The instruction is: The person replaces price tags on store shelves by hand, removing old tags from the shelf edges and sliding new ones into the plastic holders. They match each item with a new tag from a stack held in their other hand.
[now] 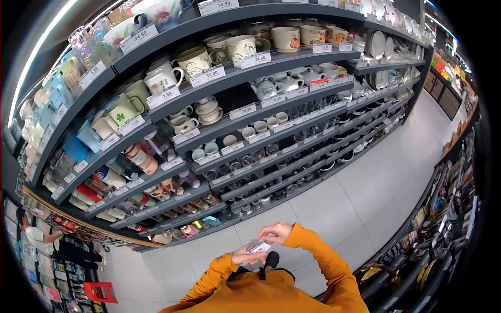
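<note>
Low in front of my body, my left hand [245, 254] is closed around small white printed price labels [258, 248]. My right hand [277, 232] is just above and to the right of them. Its fingers are bent and pinched together by the upper edge of the labels; what lies between the fingertips is too small to make out. Both arms are in orange sleeves. Ahead, the shelf unit [229, 78] carries mugs, teapots, small cups and glasses, with price tags [207, 76] along its edges.
A grey tiled floor [334, 208] runs between the shelves. Packed racks [443, 224] stand close on my right. At the lower left are a red step stool [100, 292] and a person [39, 240] beside another shelf. Produce displays [449, 73] lie at the far right.
</note>
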A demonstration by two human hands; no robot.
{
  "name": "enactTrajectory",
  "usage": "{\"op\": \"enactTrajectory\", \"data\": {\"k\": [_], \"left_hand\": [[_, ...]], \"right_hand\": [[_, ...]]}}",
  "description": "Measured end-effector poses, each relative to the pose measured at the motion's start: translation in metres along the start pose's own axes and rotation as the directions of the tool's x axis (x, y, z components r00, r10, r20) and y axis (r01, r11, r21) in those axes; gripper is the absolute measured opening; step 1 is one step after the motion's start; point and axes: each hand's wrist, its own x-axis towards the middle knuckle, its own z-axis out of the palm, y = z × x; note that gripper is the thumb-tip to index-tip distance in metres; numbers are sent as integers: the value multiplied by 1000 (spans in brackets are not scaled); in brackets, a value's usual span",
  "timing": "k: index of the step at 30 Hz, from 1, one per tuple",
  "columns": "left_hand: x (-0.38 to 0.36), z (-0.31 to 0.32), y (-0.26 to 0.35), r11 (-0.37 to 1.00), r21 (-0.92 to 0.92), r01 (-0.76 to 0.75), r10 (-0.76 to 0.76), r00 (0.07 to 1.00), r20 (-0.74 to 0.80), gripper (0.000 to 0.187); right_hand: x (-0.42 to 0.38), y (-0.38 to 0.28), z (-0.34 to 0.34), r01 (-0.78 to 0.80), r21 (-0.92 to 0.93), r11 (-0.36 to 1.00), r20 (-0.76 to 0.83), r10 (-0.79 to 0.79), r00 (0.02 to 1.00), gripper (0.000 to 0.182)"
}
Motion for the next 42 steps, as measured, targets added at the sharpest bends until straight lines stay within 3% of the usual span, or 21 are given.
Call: {"op": "enactTrajectory", "data": {"k": [3, 7, 10, 13, 16, 19, 22, 24, 25, 28, 33, 36, 39, 42], "left_hand": [[5, 2, -5, 994, -77, -83, 79, 995, -62, 40], [13, -7, -23, 989, -145, -18, 2, 993, -114, 43], [17, -11, -32, 936, -338, -96, 89, 995, -37, 33], [22, 1, -27, 982, -185, -22, -14, 981, -191, 51], [22, 6, -24, 973, -231, -26, -15, 985, -171, 51], [18, 9, -25, 940, -336, -52, 10, 992, -125, 44], [17, -3, -34, 987, -93, 131, -138, 988, -75, 37], [11, 1, -41, 984, -57, 166, -169, 985, -43, 35], [11, 2, -48, 981, -117, 156, -160, 987, -29, 35], [14, 0, -73, 924, -368, 103, -122, 992, -28, 36], [34, -11, -118, 639, -765, -85, -58, 986, -158, 44], [33, -15, -126, 563, -810, -168, 29, 983, -183, 41], [21, -15, -116, 554, -796, -245, 176, 969, -175, 35], [9, -17, -107, 539, -780, -318, 329, 932, -152, 34]], "right_hand": [[-7, -1, 18, -24, -9, 1000, 28, 24, 999, 20], [-23, 2, 40, -14, 102, 995, -176, 32, 984, 25], [-27, -17, 44, -58, 46, 997, -243, 67, 968, 30], [-27, -10, 43, -177, 137, 975, -196, 202, 960, 33], [-27, -5, 42, -123, 132, 984, -185, 146, 972, 34], [-22, -3, 44, -196, 96, 976, -46, 201, 978, 31], [-14, 1, 55, -104, 151, 983, -29, 110, 994, 27], [-7, -5, 55, -220, 202, 954, 81, 208, 975, 26], [-4, -8, 55, -281, 223, 934, 136, 255, 957, 25], [9, 3, 68, -240, 175, 955, 206, 203, 957, 26], [35, -7, 62, -224, 30, 974, 330, 202, 922, 30], [59, 0, 63, -133, -52, 990, 428, 142, 893, 36], [84, -6, 57, -147, -146, 978, 610, 206, 765, 41], [105, -2, 55, 113, -201, 973, 638, 43, 769, 47]]}}
